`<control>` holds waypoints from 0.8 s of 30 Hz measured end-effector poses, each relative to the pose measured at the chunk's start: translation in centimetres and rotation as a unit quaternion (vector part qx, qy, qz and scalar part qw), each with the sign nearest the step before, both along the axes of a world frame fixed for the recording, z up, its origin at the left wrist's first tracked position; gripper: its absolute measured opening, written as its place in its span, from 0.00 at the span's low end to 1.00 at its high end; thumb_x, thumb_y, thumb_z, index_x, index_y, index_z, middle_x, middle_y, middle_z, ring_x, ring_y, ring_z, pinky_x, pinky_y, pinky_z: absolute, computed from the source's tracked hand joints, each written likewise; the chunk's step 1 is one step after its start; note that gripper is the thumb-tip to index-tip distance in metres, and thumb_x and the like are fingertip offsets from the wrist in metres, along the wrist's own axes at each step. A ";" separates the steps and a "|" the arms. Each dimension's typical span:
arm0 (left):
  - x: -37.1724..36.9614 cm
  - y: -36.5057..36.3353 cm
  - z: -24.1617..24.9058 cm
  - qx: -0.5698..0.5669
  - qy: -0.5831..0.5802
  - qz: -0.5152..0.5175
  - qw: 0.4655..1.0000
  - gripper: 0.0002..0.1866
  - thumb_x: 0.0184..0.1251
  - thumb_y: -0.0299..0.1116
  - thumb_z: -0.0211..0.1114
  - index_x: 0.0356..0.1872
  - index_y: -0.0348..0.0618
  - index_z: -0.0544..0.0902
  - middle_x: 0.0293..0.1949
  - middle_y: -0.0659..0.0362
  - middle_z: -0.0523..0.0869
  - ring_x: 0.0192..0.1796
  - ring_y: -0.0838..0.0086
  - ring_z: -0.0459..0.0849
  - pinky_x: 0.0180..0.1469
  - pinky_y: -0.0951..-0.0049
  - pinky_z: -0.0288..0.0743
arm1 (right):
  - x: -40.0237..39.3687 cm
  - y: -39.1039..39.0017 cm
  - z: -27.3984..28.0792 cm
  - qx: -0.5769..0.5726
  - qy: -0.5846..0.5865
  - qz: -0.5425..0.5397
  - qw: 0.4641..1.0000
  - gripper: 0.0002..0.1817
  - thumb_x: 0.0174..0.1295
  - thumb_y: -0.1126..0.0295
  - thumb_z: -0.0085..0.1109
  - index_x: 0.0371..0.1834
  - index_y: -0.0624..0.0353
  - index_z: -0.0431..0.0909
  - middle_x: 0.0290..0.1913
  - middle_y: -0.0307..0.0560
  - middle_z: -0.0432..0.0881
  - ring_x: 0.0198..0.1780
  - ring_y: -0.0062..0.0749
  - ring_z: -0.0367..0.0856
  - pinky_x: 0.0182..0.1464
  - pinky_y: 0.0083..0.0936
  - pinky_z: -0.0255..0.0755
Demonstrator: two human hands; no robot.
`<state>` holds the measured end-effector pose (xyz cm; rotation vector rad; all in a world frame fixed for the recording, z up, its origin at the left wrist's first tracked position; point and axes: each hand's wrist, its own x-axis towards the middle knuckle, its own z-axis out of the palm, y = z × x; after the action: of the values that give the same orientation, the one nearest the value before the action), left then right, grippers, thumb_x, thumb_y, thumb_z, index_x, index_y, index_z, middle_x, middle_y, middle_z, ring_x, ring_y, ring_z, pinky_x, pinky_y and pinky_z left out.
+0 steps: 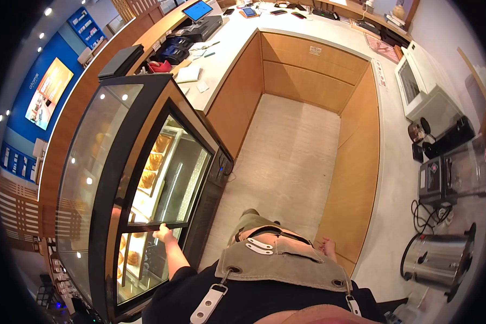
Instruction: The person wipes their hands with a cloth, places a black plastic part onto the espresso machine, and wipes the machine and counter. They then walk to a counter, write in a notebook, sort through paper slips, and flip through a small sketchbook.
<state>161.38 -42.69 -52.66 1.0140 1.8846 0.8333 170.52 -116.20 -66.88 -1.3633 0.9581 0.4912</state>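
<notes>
My left hand is at the black-framed sliding door on the back of a glass display case. Its fingers are curled against the frame's edge. Behind the glass, golden-brown pastries sit on a lit shelf, and more pastries show in the nearer half. At my other side, my right hand hangs beside the apron, with its fingers loosely apart and nothing in them. The wooden cabinet front is close to that hand.
A pale floor runs between wooden counters. On the right counter stand a white microwave, a blender-like machine and a steel urn with a cord. A monitor and notepad are on the left counter.
</notes>
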 end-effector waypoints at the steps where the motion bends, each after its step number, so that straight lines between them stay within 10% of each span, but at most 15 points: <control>1: 0.0 0.3 -0.1 -0.006 0.005 0.002 1.000 0.28 0.58 0.29 0.70 0.58 0.46 0.68 0.56 0.53 0.79 0.51 0.60 0.83 0.44 0.55 0.82 | 0.8 -0.4 -0.1 -0.001 0.007 0.002 1.000 0.19 0.67 0.75 0.43 0.58 0.64 0.77 0.29 0.42 0.76 0.25 0.30 0.77 0.27 0.32 0.76; 5: -0.1 0.1 -1.2 0.049 -0.040 0.039 0.997 0.24 0.59 0.29 0.67 0.57 0.43 0.71 0.50 0.54 0.82 0.52 0.61 0.82 0.49 0.51 0.81 | 6.6 -0.9 -3.3 -0.141 -0.022 0.381 0.913 0.17 0.66 0.73 0.50 0.56 0.65 0.79 0.29 0.43 0.78 0.26 0.32 0.78 0.29 0.32 0.76; 8: 8.4 -2.3 -2.4 -0.114 -0.113 0.090 0.983 0.34 0.64 0.37 0.64 0.70 0.39 0.64 0.66 0.44 0.75 0.61 0.53 0.80 0.60 0.50 0.78 | 13.2 4.1 -2.0 -0.104 0.020 0.323 0.941 0.18 0.65 0.72 0.54 0.56 0.67 0.80 0.31 0.45 0.81 0.29 0.34 0.80 0.33 0.34 0.78; 12: 29.4 -7.9 -5.9 -0.313 -0.362 -0.294 0.827 0.31 0.80 0.42 0.53 0.77 0.35 0.63 0.74 0.39 0.70 0.71 0.49 0.76 0.73 0.55 0.72 | 24.7 9.9 -2.4 -0.099 -0.029 0.298 0.949 0.22 0.64 0.71 0.58 0.61 0.68 0.79 0.38 0.50 0.86 0.36 0.35 0.84 0.41 0.35 0.81; 14: 42.0 -10.8 0.2 -0.204 -0.252 -0.509 0.797 0.19 0.74 0.38 0.67 0.57 0.35 0.82 0.44 0.54 0.90 0.42 0.72 0.89 0.46 0.71 0.83 | 30.9 12.4 -0.8 -0.088 -0.058 0.291 0.951 0.23 0.65 0.70 0.59 0.62 0.68 0.79 0.41 0.51 0.87 0.38 0.36 0.86 0.44 0.34 0.81; 16: 52.3 -9.8 5.1 0.004 -0.167 -0.613 0.772 0.12 0.72 0.35 0.67 0.48 0.38 0.86 0.31 0.61 0.88 0.35 0.79 0.84 0.39 0.75 0.78 | 36.5 14.7 -0.5 -0.059 -0.081 0.298 0.949 0.23 0.65 0.70 0.61 0.63 0.68 0.78 0.44 0.52 0.87 0.41 0.36 0.86 0.45 0.32 0.81; 20: 68.5 -0.7 7.6 0.344 -0.030 -0.496 0.796 0.13 0.70 0.31 0.64 0.51 0.37 0.81 0.51 0.45 0.88 0.55 0.54 0.87 0.59 0.59 0.78 | 47.4 19.7 3.8 -0.034 -0.105 0.275 0.955 0.20 0.72 0.67 0.60 0.62 0.66 0.78 0.45 0.49 0.86 0.40 0.31 0.85 0.42 0.28 0.81; 24: 76.1 7.1 8.3 0.310 0.156 -0.418 0.839 0.36 0.63 0.33 0.68 0.72 0.37 0.65 0.76 0.35 0.60 0.79 0.39 0.56 0.78 0.43 0.53 | 56.3 23.6 8.2 -0.020 -0.140 0.219 0.965 0.19 0.74 0.66 0.61 0.63 0.63 0.77 0.48 0.46 0.85 0.43 0.28 0.83 0.46 0.26 0.81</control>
<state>237.44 -35.62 -44.35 2.2705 1.1520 0.7536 226.81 -92.64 -58.71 -1.6392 0.4342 0.5909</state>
